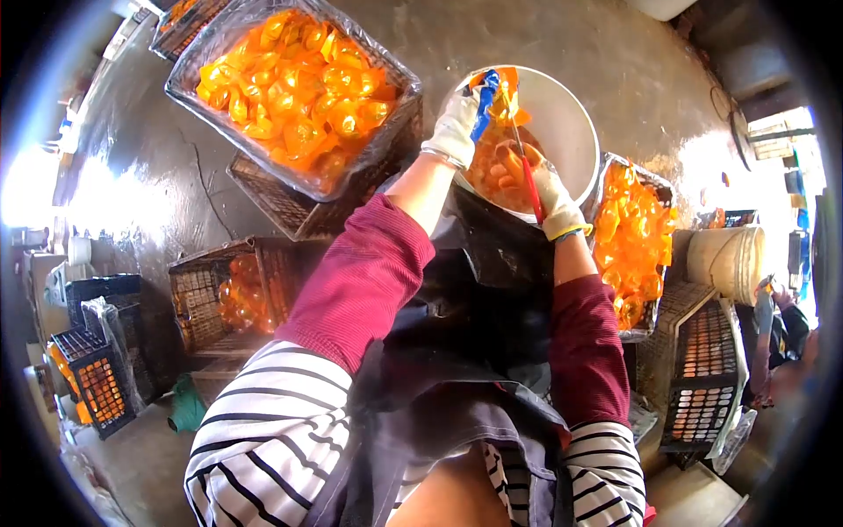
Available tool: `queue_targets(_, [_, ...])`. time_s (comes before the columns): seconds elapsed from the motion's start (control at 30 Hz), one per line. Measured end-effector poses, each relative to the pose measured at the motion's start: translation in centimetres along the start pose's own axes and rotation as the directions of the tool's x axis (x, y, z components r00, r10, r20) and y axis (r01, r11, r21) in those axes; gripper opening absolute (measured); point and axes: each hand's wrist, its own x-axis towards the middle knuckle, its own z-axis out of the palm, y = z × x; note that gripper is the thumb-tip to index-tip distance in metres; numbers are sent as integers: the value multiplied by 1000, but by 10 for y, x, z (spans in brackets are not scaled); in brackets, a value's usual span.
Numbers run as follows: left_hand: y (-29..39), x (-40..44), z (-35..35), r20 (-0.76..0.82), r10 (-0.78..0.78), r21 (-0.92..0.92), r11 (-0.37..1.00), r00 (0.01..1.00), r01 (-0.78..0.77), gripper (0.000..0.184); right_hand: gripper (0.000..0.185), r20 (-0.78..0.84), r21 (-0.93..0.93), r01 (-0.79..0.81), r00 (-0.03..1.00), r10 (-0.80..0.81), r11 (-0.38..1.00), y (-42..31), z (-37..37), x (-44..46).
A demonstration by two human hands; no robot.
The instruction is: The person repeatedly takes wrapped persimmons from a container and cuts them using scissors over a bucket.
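Over a white bucket (575,119), my gloved left hand (457,123) is closed round an orange plastic packet (504,95) with a blue part. My gloved right hand (553,195) grips a red-handled tool (530,180), whose metal end reaches up to the packet. Its exact kind is hard to make out. Inside the bucket, below both hands, lie orange-brown pieces (496,171).
A lined crate (299,97) heaped with orange packets stands at upper left, another (628,246) right of the bucket. Lower left is a tipped crate (198,303). Further right are a cream bucket (727,261), a black crate (702,378) and part of another person (781,325).
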Motion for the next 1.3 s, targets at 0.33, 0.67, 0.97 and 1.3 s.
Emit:
queue_targets(0.33, [25, -22, 13, 144, -74, -303, 946, 987, 115, 39, 35, -223, -255, -50, 975, -8, 966, -11, -2, -13])
queue_targets(0.67, [-5, -16, 7, 155, 2, 873, 467, 988, -138, 36, 27, -195, -56, 187, 961, -194, 981, 15, -24, 9])
queue_targets(0.97, [-15, -6, 0, 82, 32, 766, 638, 996, -83, 33, 28, -352, -724, -4, 862, -364, 690, 10, -29, 5])
queue_targets(1.3, [-1, -16, 0, 148, 125, 920, 347, 981, -183, 26, 22, -126, -863, 167, 843, -523, 476, 32, -48, 15])
